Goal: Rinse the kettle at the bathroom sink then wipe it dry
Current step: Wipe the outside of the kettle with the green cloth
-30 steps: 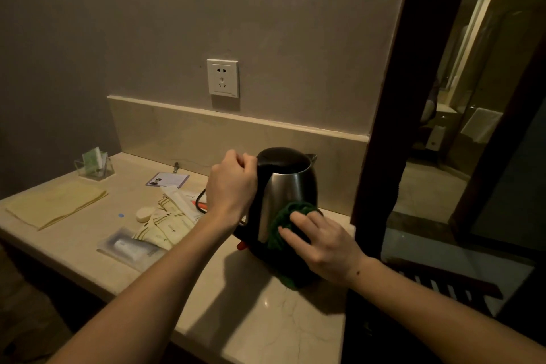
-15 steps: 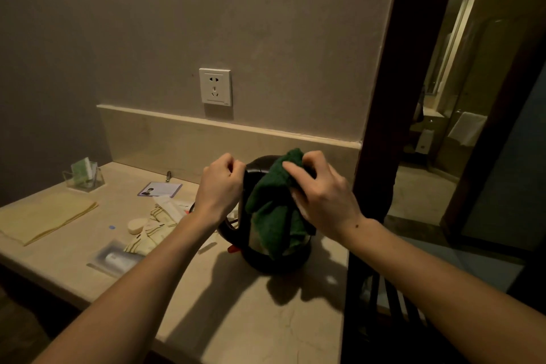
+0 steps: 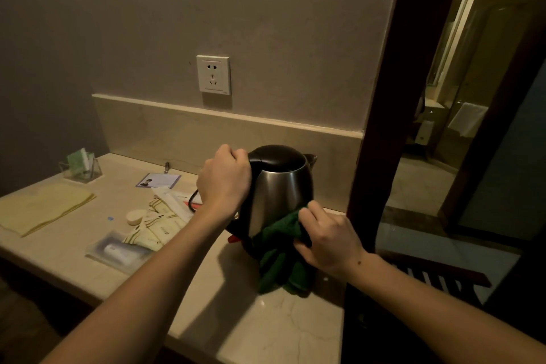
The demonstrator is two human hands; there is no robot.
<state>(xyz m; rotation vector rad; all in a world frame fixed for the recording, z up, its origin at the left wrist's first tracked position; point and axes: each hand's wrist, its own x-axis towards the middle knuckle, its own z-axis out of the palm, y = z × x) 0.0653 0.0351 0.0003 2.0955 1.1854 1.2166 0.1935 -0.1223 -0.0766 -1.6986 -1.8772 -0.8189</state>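
A stainless-steel kettle (image 3: 283,189) with a black lid stands upright on the beige marble counter (image 3: 206,298). My left hand (image 3: 224,180) is closed around its black handle at the top left. My right hand (image 3: 328,241) presses a dark green cloth (image 3: 280,257) against the kettle's lower right side. The cloth hangs down onto the counter and hides the kettle's base on that side.
Left of the kettle lie several sachets (image 3: 156,221), a small round soap (image 3: 136,216), a plastic-wrapped tube (image 3: 124,251), a card (image 3: 158,180), a folded yellow cloth (image 3: 44,207) and a clear holder (image 3: 81,167). A wall socket (image 3: 213,74) is above. A dark door frame (image 3: 384,97) stands right.
My right hand has dragged the green cloth from the kettle's lid down to its lower right side. My left hand has kept its hold on the handle.
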